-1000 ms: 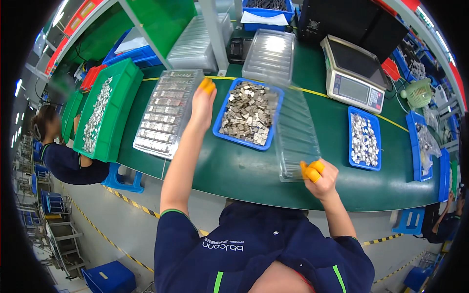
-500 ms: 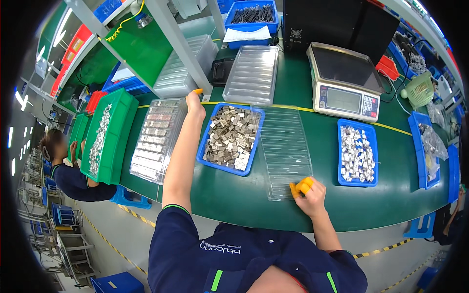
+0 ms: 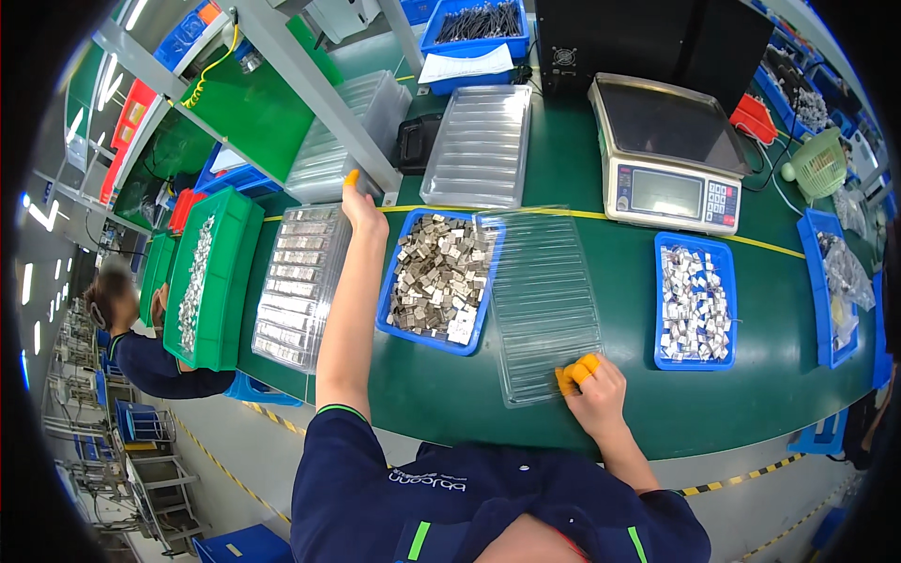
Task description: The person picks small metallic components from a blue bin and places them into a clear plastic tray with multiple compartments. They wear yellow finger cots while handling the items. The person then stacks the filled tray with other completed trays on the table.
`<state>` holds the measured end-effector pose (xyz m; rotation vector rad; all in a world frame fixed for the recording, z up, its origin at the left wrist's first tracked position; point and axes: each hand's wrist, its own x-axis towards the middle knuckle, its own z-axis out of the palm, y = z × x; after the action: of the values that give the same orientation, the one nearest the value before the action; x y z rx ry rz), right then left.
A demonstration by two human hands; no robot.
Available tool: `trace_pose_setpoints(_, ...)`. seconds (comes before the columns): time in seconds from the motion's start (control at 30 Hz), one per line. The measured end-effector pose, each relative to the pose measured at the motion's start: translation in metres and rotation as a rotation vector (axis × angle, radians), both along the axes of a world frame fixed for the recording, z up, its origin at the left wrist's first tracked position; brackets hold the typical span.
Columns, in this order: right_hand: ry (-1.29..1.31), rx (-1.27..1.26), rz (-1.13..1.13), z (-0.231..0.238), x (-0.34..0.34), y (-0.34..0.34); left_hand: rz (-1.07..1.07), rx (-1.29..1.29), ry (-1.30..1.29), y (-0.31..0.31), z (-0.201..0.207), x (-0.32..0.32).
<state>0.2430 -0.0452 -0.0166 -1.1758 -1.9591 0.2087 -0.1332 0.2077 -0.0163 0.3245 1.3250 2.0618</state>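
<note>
My right hand (image 3: 595, 392), with yellow finger cots, has its fingers curled closed at the near right corner of a ribbed clear plastic tray (image 3: 544, 300). That tray's far left corner overlaps the edge of a blue bin (image 3: 384, 314) heaped with small metal parts (image 3: 436, 272). My left arm is stretched forward. At its end my left hand (image 3: 364, 211) is beside the far right corner of a clear tray filled with rows of metal parts (image 3: 298, 281). One finger in a yellow cot points away from me; the other fingers are mostly hidden.
Another blue bin of metal parts (image 3: 694, 300) lies right, below a weighing scale (image 3: 666, 188). Stacked clear trays (image 3: 479, 141) stand at the back, near a grey post (image 3: 324, 84). A green crate (image 3: 230, 281) is at left, with a co-worker (image 3: 160, 357) beyond it.
The view has shifted slightly. My left hand has drawn back a little from the post. My right hand and the clear tray have come slightly nearer to me.
</note>
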Motion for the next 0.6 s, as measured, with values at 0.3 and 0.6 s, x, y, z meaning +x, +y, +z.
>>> trace_pose_setpoints(0.3, 0.013, -0.021, -0.082, -0.002, 0.005, -0.002, -0.072, -0.426, -0.571, 0.014, 0.075, -0.019)
trace_pose_setpoints(0.6, 0.026, -0.056, -0.098, 0.0, 0.01, -0.004, -0.159, -0.387, -0.522, 0.029, 0.087, -0.04)
